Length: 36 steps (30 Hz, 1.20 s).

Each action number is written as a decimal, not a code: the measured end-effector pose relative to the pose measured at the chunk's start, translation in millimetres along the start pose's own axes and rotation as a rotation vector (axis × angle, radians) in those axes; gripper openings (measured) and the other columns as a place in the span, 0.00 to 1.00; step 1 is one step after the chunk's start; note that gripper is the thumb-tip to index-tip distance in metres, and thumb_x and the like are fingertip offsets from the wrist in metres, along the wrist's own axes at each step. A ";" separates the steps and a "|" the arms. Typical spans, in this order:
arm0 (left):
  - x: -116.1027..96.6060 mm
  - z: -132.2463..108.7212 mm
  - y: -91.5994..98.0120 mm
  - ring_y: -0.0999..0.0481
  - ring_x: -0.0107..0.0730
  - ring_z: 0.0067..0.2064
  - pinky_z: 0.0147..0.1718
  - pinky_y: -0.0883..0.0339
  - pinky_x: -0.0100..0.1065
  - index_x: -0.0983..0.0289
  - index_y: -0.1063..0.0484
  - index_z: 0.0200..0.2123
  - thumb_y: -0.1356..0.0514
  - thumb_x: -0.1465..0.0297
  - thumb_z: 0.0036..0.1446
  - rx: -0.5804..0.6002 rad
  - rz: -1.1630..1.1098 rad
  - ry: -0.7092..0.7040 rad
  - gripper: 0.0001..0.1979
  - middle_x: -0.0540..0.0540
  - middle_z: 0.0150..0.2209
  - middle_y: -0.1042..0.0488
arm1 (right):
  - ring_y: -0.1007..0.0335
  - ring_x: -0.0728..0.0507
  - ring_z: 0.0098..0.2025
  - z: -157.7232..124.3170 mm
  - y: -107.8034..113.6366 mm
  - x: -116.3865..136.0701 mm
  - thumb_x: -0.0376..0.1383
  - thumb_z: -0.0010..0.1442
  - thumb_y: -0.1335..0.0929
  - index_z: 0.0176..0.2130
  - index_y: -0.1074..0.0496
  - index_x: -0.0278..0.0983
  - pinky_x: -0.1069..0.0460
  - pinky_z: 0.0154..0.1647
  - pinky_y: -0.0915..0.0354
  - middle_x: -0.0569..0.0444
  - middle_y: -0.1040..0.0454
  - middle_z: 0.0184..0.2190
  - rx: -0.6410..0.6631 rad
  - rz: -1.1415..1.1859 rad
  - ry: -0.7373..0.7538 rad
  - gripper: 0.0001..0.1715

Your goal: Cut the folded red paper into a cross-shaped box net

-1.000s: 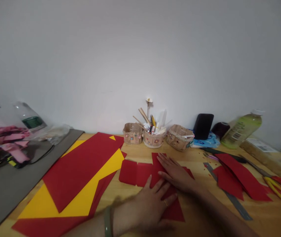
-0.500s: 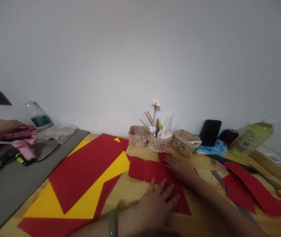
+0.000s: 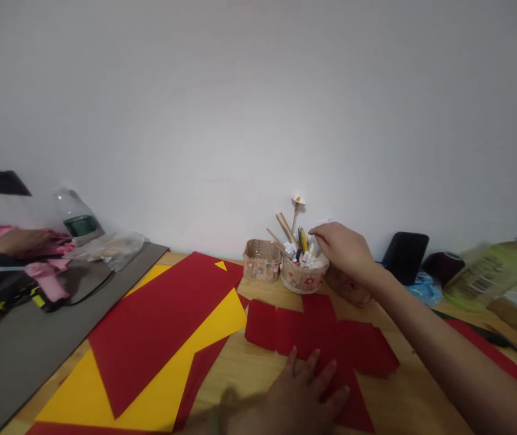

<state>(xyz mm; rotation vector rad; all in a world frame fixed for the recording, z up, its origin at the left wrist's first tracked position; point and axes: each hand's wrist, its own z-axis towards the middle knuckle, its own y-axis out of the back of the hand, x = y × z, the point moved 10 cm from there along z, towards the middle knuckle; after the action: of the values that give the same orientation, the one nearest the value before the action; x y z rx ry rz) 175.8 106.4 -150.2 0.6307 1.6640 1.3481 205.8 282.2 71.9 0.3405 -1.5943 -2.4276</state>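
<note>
On the wooden table, a cross-shaped red paper cutout (image 3: pixel 319 323) lies flat with fold lines between its panels. My left hand (image 3: pixel 303 393) rests on its near part, fingers spread. Over the right side of a decorated pen holder (image 3: pixel 304 281) filled with pencils, sticks and white pieces is my right hand (image 3: pixel 346 251). Its fingers are bent together at the holder's contents; whatever is between them is hidden. The hand and forearm partly cover a second woven-looking container (image 3: pixel 349 290). A third container (image 3: pixel 262 263) stands to the left.
Large red sheets (image 3: pixel 158 326) and yellow sheets (image 3: pixel 74 386) overlap at left. A grey mat (image 3: pixel 26 362) holds a pink glue gun (image 3: pixel 47 281), near a co-worker's hand (image 3: pixel 16 241). At right are a black phone-like object (image 3: pixel 406 257), a green bottle (image 3: pixel 496 272) and more red paper (image 3: pixel 489 356).
My right hand has left the red cutout and moved up to the pen holder, uncovering the right panel. My left hand stays on the paper. The view has shifted slightly.
</note>
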 end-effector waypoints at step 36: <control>-4.3 -5.4 10.2 0.62 0.59 0.67 0.57 0.61 0.66 0.64 0.48 0.64 0.59 0.60 0.66 0.029 -0.123 -0.024 0.26 0.63 0.67 0.58 | 0.29 0.42 0.34 9.8 40.0 -48.6 0.30 0.54 0.32 0.31 0.32 0.37 0.45 0.39 0.33 0.54 0.27 0.30 -0.433 0.375 -0.324 0.03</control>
<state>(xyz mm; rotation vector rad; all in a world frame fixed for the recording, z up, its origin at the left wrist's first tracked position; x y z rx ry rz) 171.8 103.0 -139.1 0.5501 1.6779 1.2262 251.1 289.9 116.0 -0.4052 -1.0554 -2.5103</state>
